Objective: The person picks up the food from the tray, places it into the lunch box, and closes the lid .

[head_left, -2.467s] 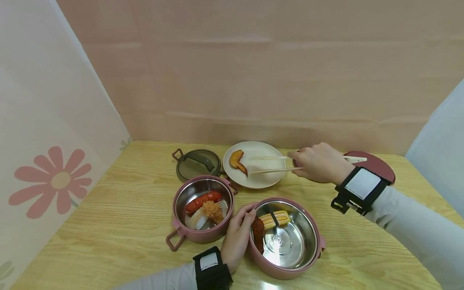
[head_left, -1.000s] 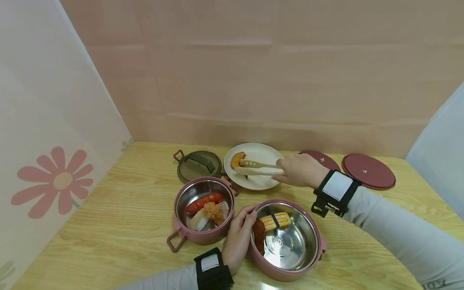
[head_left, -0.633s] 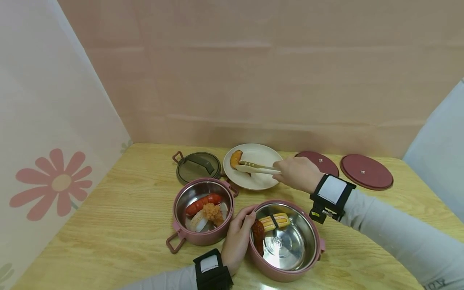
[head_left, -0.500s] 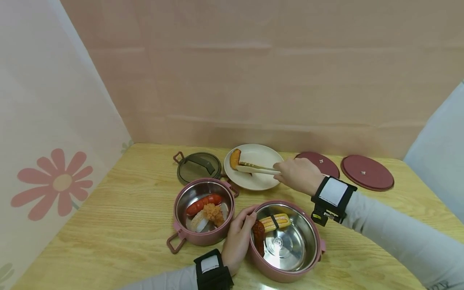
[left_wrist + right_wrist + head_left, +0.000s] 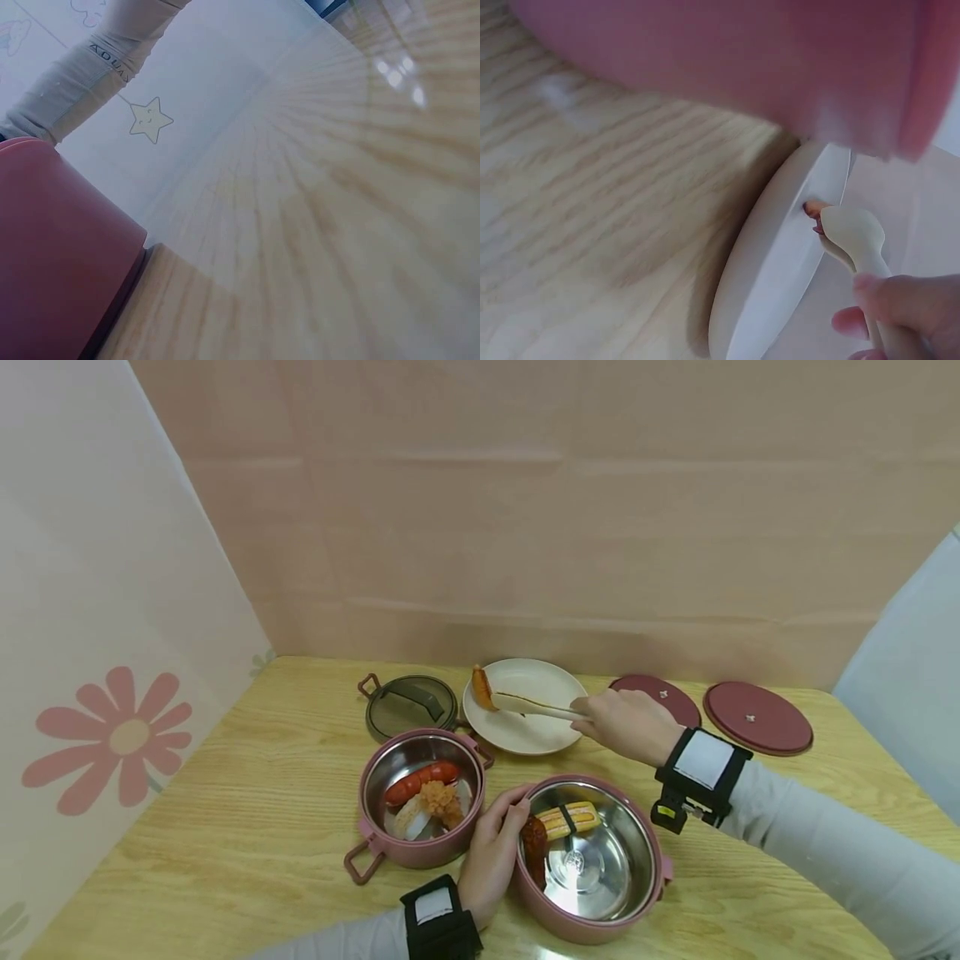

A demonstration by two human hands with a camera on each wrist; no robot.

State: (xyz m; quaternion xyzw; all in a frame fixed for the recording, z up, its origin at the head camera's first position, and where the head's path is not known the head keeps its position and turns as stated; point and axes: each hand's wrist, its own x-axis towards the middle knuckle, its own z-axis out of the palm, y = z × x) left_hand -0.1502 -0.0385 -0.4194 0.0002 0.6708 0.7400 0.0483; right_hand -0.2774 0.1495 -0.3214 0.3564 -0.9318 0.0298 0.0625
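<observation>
My right hand (image 5: 630, 722) grips cream tongs (image 5: 536, 706) over the round white plate (image 5: 543, 681). Between the tong tips is a browned chicken wing (image 5: 482, 687), tilted up at the plate's left side; the right wrist view shows the tongs (image 5: 855, 232) closed on the wing (image 5: 815, 209). My left hand (image 5: 489, 852) holds the left rim of the larger pink pot (image 5: 585, 928), thumb at the edge. Inside that pot lie a brown drumstick (image 5: 535, 850) and a yellow piece with a dark band (image 5: 587, 814). The left wrist view shows the pink pot's wall (image 5: 67, 247), not the fingers.
A smaller pink pot (image 5: 420, 855) with side handles stands left, holding a red sausage (image 5: 422, 782), a fried piece (image 5: 441, 799) and pale food. Behind it lies a dark lid (image 5: 401, 712). Two maroon lids, one nearer (image 5: 660, 693) and one farther right (image 5: 757, 722), lie at the back right.
My right hand moved left across the plate and the tongs, earlier spread, closed on the wing. The wing has since turned and tilted up. My left hand has stayed at the pot.
</observation>
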